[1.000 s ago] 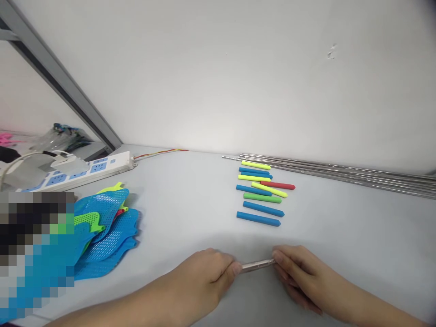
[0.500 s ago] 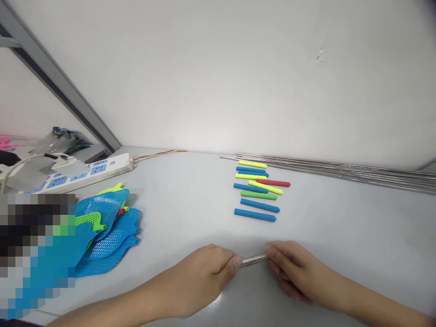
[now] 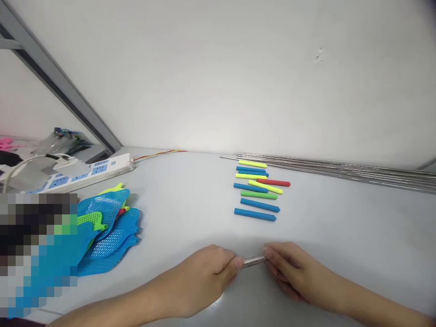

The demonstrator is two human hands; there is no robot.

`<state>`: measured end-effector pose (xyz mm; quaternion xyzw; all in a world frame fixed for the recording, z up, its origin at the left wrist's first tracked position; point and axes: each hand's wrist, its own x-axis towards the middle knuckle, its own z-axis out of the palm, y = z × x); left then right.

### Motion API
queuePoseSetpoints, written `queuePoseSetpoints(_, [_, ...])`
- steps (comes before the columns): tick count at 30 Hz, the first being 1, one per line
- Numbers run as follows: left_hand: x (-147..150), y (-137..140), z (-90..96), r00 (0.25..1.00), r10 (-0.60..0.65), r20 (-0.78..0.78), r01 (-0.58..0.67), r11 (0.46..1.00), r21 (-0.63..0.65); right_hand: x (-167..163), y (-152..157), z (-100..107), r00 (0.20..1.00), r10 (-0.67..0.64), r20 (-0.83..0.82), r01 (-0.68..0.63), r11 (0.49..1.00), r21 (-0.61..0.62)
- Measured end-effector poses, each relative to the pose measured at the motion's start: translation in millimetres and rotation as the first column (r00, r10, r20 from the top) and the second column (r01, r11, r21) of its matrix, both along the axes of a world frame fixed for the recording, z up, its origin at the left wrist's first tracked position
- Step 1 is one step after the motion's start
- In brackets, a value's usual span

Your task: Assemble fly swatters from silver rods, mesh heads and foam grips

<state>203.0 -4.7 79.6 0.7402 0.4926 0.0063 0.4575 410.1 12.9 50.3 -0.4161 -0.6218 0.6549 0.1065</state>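
Observation:
My left hand (image 3: 213, 279) is closed around a short silver metal rod (image 3: 251, 262), thumb along its side. The rod's narrower, ridged end is pinched between the thumb and fingers of my right hand (image 3: 289, 270). Just beyond my hands lie several plastic tubes with pointed ends: blue tubes (image 3: 255, 215), a green tube (image 3: 259, 195), yellow tubes (image 3: 252, 164) and one red tube (image 3: 274, 182). To the left is a pile of perforated fly swatter heads (image 3: 114, 243), mostly blue, with some green, yellow and red.
Long thin metal rods (image 3: 340, 168) lie along the wall at the back right. A white power strip (image 3: 116, 166) with plugs and cables stands at the back left, beside a grey metal frame post (image 3: 68, 84). The lower left corner is pixelated.
My right hand has shifted slightly left toward my left hand, so a shorter length of the rod shows between them. The tubes and swatter heads have stayed put.

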Motion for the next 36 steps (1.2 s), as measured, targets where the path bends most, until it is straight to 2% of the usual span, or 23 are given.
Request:
queuePoseSetpoints(16, [2.2,-0.4,-4.4,0.998,0.035,0.045,-0.036,0.999,0.02,-2.0,-0.9,-1.9,1.0,-0.01,0.007,0.01,0.999,0.038])
queuePoseSetpoints(28, [3.2,-0.1,-3.1,0.994,0.043,0.103,-0.037,0.997,-0.061,-1.1,-0.9,0.0,1.0,-0.001,-0.018,0.001,1.0,-0.006])
queuePoseSetpoints(30, [2.7,0.7,-1.8,0.989,0.075,0.126,-0.058,0.989,-0.134,-1.4,0.0,-1.3,0.999,-0.021,-0.048,0.019,0.999,-0.029])
queuePoseSetpoints(32, [2.4,1.6,-0.9,0.983,0.109,0.147,-0.064,0.957,-0.283,-1.8,1.9,-2.4,0.994,-0.047,-0.097,0.039,0.996,-0.085])
queuePoseSetpoints(34, [2.8,2.6,-1.3,0.974,0.112,0.198,-0.01,0.892,-0.453,-2.1,4.1,-3.0,0.987,-0.076,-0.14,0.052,0.984,-0.169])
queuePoseSetpoints(36, [3.8,3.8,-3.3,0.948,0.101,0.302,0.085,0.833,-0.547,-1.9,5.9,-3.1,0.98,-0.113,-0.164,0.071,0.967,-0.245])
